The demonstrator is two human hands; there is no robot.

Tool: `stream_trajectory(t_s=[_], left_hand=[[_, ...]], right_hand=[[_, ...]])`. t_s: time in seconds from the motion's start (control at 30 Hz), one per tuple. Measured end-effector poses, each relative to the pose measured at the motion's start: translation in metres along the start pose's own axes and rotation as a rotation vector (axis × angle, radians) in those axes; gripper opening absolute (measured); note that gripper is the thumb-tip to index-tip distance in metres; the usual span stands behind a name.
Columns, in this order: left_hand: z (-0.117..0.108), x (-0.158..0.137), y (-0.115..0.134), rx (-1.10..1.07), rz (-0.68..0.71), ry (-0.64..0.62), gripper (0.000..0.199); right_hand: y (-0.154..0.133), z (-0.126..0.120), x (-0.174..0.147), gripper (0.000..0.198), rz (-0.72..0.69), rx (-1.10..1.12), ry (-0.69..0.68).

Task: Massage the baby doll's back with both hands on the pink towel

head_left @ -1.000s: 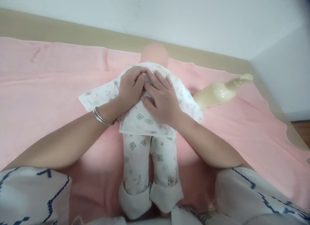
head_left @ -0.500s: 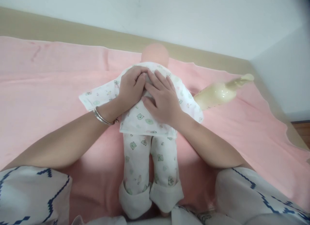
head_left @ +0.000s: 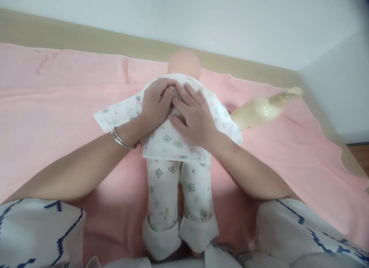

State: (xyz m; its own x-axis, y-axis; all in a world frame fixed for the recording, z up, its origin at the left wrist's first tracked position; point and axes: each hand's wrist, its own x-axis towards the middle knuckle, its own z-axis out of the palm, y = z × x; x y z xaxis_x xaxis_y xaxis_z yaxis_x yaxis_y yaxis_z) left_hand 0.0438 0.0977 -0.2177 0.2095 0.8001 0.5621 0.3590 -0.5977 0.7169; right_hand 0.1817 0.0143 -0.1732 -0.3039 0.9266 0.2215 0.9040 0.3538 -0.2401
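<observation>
A baby doll (head_left: 183,64) lies on the pink cloth, its bare rounded head away from me and its face out of sight. It wears a white printed top (head_left: 173,147) and matching trousers (head_left: 163,191) with turned-up cuffs. My left hand (head_left: 157,100), with silver bangles at the wrist, rests on the upper part of the top. Its fingers lie across the cloth, partly hidden near the right hand. My right hand (head_left: 196,116) rests flat beside it, fingers spread. The two hands meet at the fingertips, and neither grips anything.
A pink cloth (head_left: 57,102) covers the pale board (head_left: 86,33) under the doll. To the right, close to the doll's sleeve, is a glossy pale yellow bottle-shaped object (head_left: 259,110) with a narrow end. A white wall (head_left: 230,25) rises behind the far edge.
</observation>
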Motion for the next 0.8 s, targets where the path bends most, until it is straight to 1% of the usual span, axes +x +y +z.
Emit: stream_trajectory(t_s=[0.13,0.37,0.43,0.53,0.67,0.73,0.8], left_hand=[[0.001,0.000,-0.001,0.023,-0.009,-0.008,0.028],[0.004,0.001,-0.001,0.058,-0.019,0.017,0.027],[0.004,0.001,0.000,0.058,-0.017,0.007,0.028],[0.004,0.000,-0.001,0.058,-0.009,0.012,0.027],[0.004,0.000,-0.004,0.042,-0.005,0.031,0.028],[0.004,0.001,-0.004,0.029,-0.005,0.026,0.028],[0.004,0.001,-0.004,0.023,-0.003,0.022,0.028]], right_hand=[[0.006,-0.002,0.003,0.051,0.013,-0.001,-0.032],[0.032,0.000,0.015,0.056,0.076,0.018,-0.027],[0.029,0.000,0.012,0.057,0.097,0.003,-0.020],[0.012,0.001,0.000,0.060,0.119,-0.042,-0.027],[-0.010,0.000,-0.014,0.063,0.051,-0.074,-0.034],[-0.009,-0.002,-0.011,0.062,0.017,-0.069,-0.060],[0.001,-0.005,-0.002,0.061,0.006,-0.048,-0.109]])
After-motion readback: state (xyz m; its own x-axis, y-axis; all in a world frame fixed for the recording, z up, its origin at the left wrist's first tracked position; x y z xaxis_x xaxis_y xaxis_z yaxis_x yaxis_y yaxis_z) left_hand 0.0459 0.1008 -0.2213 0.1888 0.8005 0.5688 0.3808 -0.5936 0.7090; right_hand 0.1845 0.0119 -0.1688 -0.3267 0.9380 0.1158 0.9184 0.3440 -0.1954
